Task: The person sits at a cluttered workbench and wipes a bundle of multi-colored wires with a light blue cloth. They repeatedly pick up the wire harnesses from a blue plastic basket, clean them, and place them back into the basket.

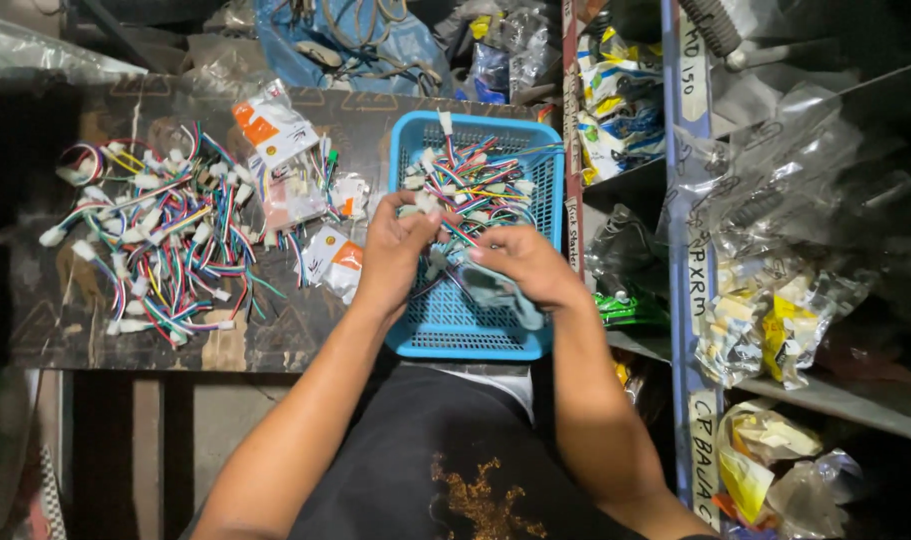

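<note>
we see our left hand closed, pinching a small white connector with coloured wires at the near left edge of the blue basket. our right hand sits just beside it over the basket's middle, gripping a clear plastic pouch that hangs under the fingers. more wire connectors lie in the basket's far end, just beyond both hands. on the bench, well left, a loose pile of wire harnesses and printed packets.
</note>
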